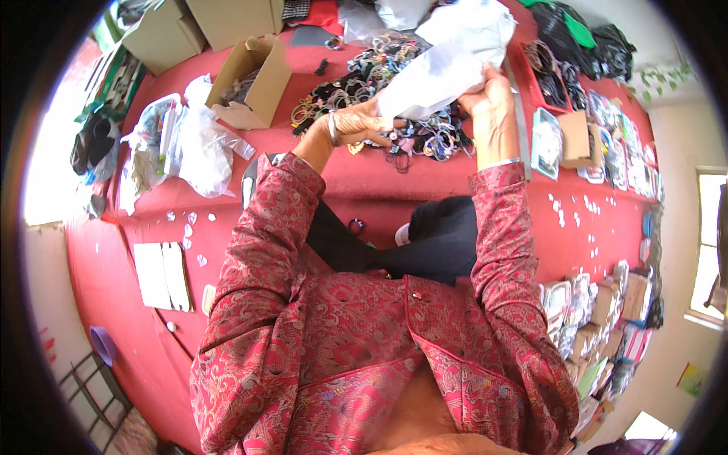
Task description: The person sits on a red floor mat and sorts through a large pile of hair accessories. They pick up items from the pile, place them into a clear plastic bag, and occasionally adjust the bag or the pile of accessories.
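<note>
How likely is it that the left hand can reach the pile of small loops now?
Probably yes: the left hand is close by the pile, whose near edge lies uncovered; the white bag hides only part.

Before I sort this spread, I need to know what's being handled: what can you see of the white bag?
The white bag looks like thin, soft plastic, creased and faintly see-through. It slants from upper right to lower left, hiding part of the pile of bands. The right hand grips its right edge; the left hand is by its lower left end, contact unclear. No contents can be made out.
</note>
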Demonstrator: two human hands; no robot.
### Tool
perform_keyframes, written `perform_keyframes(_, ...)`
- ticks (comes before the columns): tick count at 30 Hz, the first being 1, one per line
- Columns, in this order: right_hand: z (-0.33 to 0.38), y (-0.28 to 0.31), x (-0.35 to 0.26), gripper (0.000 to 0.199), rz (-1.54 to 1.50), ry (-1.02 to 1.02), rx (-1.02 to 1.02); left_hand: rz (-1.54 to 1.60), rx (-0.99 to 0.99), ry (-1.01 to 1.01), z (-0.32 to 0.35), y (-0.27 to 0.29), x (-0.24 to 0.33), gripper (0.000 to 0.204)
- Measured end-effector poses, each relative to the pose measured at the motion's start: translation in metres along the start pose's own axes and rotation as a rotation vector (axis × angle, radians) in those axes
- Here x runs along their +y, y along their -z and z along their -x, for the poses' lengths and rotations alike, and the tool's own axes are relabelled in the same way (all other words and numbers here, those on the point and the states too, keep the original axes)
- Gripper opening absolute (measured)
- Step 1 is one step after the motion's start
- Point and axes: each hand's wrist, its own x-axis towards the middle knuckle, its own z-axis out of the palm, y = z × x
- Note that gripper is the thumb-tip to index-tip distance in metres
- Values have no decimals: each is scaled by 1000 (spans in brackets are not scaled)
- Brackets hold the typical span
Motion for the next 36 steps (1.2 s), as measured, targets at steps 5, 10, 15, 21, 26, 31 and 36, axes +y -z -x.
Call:
perform_keyframes(5,-23,27,42,35,-91,-164,32,306,44,-184,-21,16,-26,66)
perform_keyframes(10,-42,71,55,22,-3,-208,-218,381,373,-216,-28,33,-27,48)
perform_keyframes(15,-22,123,46,21,491,-469,-190,324,523,-214,-22,25,-31,30)
perform_keyframes(21,34,86,50,20,789,-322,-381,58,869,-352,7,28,-6,14)
perform_keyframes(26,14,73,49,12,1321,547,-367,-476,1136,-387,23,-22,23,16)
perform_keyframes(31,9,58,22,14,1042,302,-355,-661,1224,-443,37,-43,54,20)
perform_keyframes(36,4,24,21,13,1015,402,-207,-440,1083,-387,52,-25,53,16)
